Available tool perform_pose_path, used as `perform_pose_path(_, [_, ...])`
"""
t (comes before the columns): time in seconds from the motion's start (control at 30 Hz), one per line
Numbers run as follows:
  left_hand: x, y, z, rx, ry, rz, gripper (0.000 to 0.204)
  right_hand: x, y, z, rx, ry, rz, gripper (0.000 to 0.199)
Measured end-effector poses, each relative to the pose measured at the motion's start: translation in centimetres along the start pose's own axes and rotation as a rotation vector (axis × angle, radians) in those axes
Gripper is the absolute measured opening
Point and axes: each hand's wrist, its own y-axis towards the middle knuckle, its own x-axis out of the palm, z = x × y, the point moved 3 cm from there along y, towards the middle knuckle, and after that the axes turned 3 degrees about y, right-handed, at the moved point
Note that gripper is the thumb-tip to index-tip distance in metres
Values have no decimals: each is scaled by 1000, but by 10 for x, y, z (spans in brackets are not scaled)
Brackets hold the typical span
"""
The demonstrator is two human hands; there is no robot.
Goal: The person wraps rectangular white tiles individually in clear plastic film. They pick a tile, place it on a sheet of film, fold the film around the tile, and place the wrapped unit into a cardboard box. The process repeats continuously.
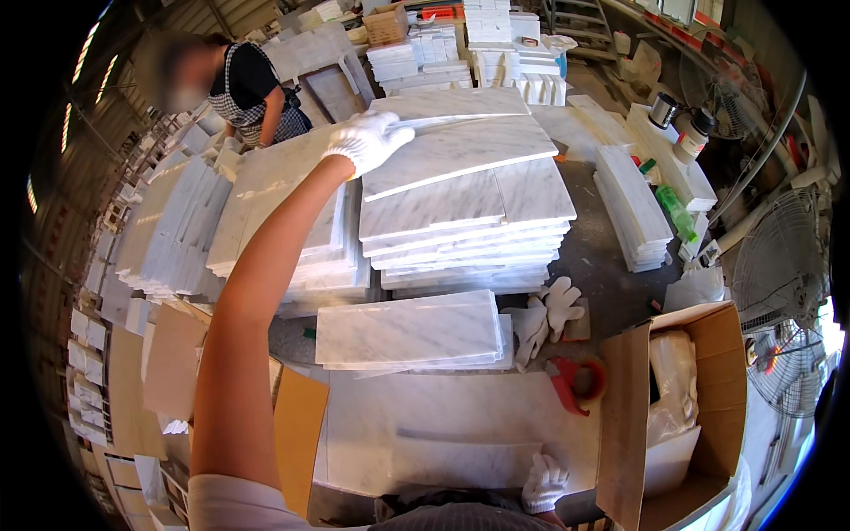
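My left hand point(370, 143), in a white knitted glove, reaches far out over a stack of grey-veined white marble slabs. Its fingers are closed on the left edge of a top marble slab point(460, 152), which lies slightly askew on the stack point(469, 252). Close to my body, my right hand point(544, 485), also gloved, has its fingers curled at the right end of a narrow marble tile point(465, 465) above the pale worktop point(363, 425). Several short marble tiles point(407, 329) lie piled between the worktop and the slab stack.
Spare white gloves point(560, 305) and a red tape dispenser point(580, 385) lie right of centre. An open cardboard box point(624, 425) stands at the right, near fans point(779, 257). Opened cardboard point(301, 434) is by my left arm. Another person point(257, 93) works at the far left.
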Motion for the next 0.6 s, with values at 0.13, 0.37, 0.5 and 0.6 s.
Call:
perform_pose_path(0.13, [34,31,8,35,-102,-105,69,0,5,3,35,-1,-37,37])
perform_pose_path(0.37, [27,28,28,54,-52,-251,88,-10,12,-13,0,25,139,29])
perform_pose_path(0.5, [25,9,48,91,-81,-278,114,-6,6,-3,12,67,9,30])
perform_pose_path(0.6, [35,-4,102,200,40,-431,128,-12,9,-8,66,26,-9,27])
